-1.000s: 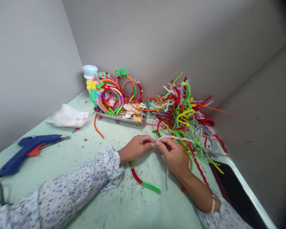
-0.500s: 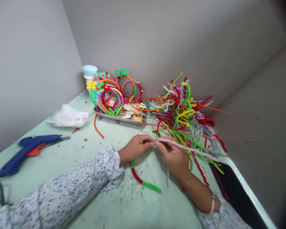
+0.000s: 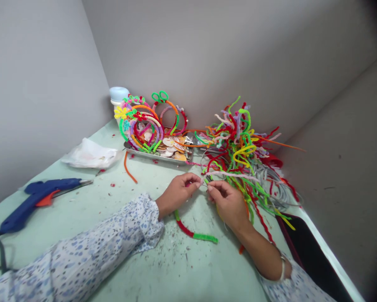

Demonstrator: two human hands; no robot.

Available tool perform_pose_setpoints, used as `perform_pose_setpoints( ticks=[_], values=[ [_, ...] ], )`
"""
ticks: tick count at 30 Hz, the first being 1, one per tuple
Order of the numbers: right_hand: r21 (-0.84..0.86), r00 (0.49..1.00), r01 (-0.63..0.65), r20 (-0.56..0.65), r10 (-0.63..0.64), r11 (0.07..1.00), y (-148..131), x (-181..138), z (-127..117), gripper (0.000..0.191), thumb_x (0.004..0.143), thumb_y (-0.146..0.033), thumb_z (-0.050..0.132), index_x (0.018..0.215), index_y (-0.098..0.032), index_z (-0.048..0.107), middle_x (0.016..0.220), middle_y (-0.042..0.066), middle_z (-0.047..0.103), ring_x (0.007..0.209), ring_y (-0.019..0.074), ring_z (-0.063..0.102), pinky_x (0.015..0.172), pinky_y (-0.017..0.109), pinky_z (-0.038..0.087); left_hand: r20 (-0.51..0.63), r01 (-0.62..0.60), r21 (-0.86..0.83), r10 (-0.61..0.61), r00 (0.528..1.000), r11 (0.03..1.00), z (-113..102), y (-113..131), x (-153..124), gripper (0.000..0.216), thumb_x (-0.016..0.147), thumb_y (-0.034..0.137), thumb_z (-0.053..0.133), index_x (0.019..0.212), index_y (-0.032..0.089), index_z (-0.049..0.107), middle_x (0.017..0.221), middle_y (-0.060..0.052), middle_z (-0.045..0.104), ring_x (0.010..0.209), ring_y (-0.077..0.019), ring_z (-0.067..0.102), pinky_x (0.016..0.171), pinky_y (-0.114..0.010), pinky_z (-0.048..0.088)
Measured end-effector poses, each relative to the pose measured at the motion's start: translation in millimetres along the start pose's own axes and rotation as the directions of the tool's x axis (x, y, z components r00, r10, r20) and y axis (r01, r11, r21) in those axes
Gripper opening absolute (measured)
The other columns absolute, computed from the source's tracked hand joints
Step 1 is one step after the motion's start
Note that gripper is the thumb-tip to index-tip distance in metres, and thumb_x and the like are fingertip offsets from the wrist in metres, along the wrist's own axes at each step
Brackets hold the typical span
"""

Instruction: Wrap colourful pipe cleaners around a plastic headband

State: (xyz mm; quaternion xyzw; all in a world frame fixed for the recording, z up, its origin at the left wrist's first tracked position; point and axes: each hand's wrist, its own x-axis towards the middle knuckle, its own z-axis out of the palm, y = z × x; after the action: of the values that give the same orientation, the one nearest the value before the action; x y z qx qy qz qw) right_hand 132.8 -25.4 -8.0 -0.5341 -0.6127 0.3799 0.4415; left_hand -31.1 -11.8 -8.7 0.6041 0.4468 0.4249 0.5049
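Observation:
My left hand (image 3: pixel 179 192) is closed in a pinch on one end of a pale pink pipe cleaner (image 3: pixel 232 174), whose free length stretches right over my other hand. Between the two hands runs a short bit of thin grey wire (image 3: pixel 205 185). My right hand (image 3: pixel 229 203) pinches this wire between thumb and forefinger, just right of the left fingertips. Below the left hand hangs a curved strip wrapped in green and red fuzz (image 3: pixel 185 230); the hand hides where its upper part leads.
A metal tray (image 3: pixel 158 157) holds several fuzzy headbands (image 3: pixel 144 126) and paper cutouts (image 3: pixel 172 144). Loose pipe cleaners (image 3: pixel 242 134) and coiled wire (image 3: pixel 278 188) pile up at right. A blue glue gun (image 3: pixel 40 199), plastic bag (image 3: pixel 90 154) and lidded bottle (image 3: pixel 119 94) stand left; a black flat object (image 3: pixel 311 256) lies right.
The pink pipe cleaner's free length has swung up and away from me. My right hand's fingers have shifted from it to the wire. The green and red strip has tilted up slightly rightward.

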Motion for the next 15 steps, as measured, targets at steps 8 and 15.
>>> perform_pose_setpoints(
  ticks=[8, 15],
  values=[
    [-0.02, 1.0, -0.02, -0.021, 0.02, 1.0, -0.1, -0.2, -0.3, 0.021, 0.077, -0.037, 0.057, 0.084, -0.018, 0.064, 0.058, -0.001, 0.06, 0.053, 0.0141, 0.054, 0.052, 0.024, 0.043, -0.056, -0.176, 0.263, 0.197, 0.979, 0.949, -1.6, 0.9, -1.6, 0.016, 0.078, 0.025, 0.054, 0.086, 0.016, 0.064, 0.085, -0.003, 0.063, 0.078, -0.0136, 0.056, 0.072, -0.024, 0.042],
    [-0.022, 0.999, -0.032, -0.026, 0.031, 0.999, 2.2, 0.7, 0.3, 0.022, 0.076, -0.036, 0.058, 0.085, -0.018, 0.065, 0.055, -0.001, 0.058, 0.052, 0.0142, 0.053, 0.05, 0.024, 0.042, -0.046, -0.233, 0.293, 0.257, 0.965, 0.927, -1.6, -2.1, -1.7, 0.014, 0.078, 0.019, 0.052, 0.086, 0.016, 0.063, 0.079, -0.001, 0.062, 0.075, -0.0122, 0.055, 0.069, -0.022, 0.041]
  ],
)
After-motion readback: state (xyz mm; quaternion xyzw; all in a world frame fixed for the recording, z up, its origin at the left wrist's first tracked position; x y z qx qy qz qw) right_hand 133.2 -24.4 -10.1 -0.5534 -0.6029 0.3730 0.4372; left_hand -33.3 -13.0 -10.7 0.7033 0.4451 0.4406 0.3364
